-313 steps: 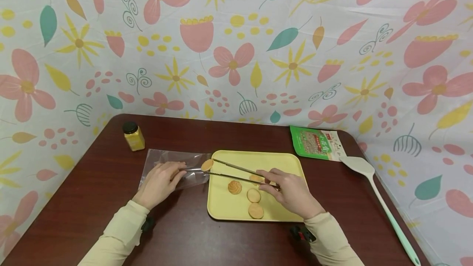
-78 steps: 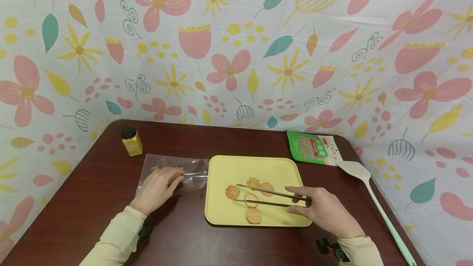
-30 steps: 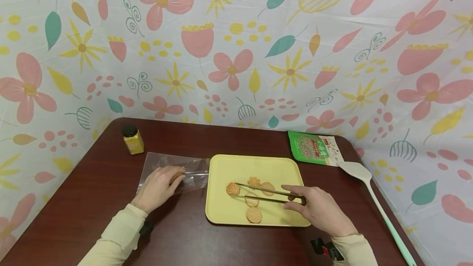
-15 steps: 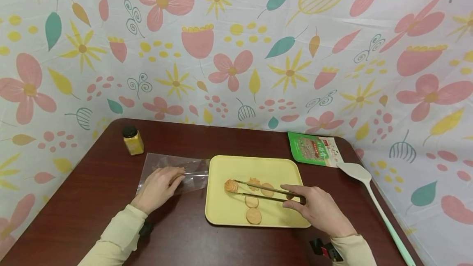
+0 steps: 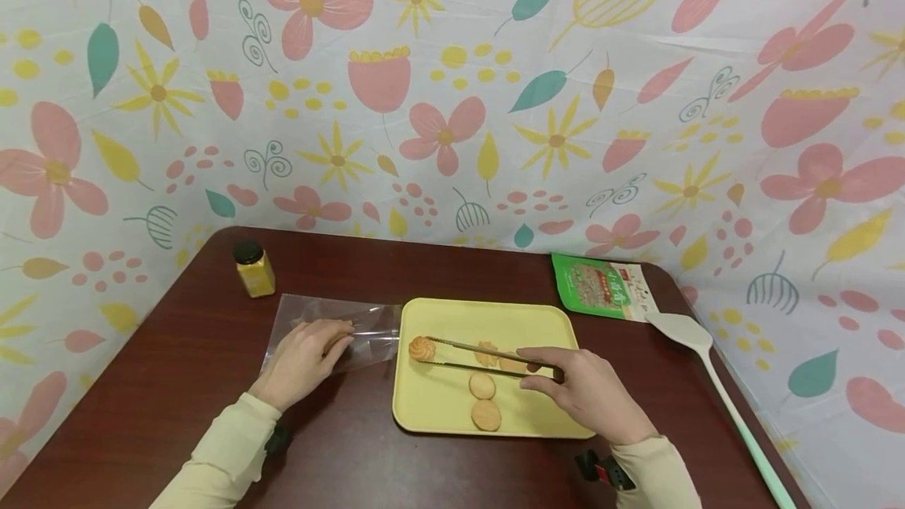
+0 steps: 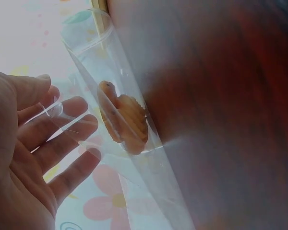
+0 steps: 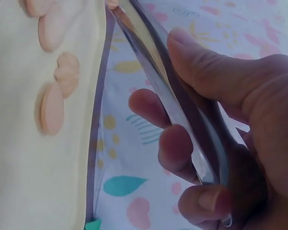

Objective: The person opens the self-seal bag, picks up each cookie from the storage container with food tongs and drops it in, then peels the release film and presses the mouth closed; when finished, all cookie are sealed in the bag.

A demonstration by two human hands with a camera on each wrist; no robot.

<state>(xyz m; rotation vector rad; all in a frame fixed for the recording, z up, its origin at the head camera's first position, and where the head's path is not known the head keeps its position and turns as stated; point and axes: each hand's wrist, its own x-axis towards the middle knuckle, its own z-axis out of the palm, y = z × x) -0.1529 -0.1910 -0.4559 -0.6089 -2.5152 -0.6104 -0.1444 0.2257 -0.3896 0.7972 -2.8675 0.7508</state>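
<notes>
In the head view my left hand (image 5: 304,356) holds the clear plastic bag (image 5: 375,340) by its film. The left wrist view shows piped, ridged cookies (image 6: 127,120) inside that bag, beside the spread fingertips. My right hand (image 5: 583,387) grips metal tongs (image 5: 488,349), thumb on one side and fingers on the other. Their tips hold a swirled cookie (image 5: 422,349) over the left part of the yellow tray (image 5: 431,415). Near the tray's middle lie two round cookies (image 5: 485,415), a ridged cookie (image 5: 485,353) and another (image 5: 512,364) partly behind the tongs.
A yellow jar with a black lid (image 5: 255,269) stands at the back left. At the back right lies a green and white food pouch (image 5: 601,287). A white spatula with a pale green handle (image 5: 735,391) lies along the right edge of the dark table (image 5: 353,462).
The tongs have closed on the swirled cookie and carried it left across the tray towards the bag. My right hand has moved left with them; my left hand stays at the bag.
</notes>
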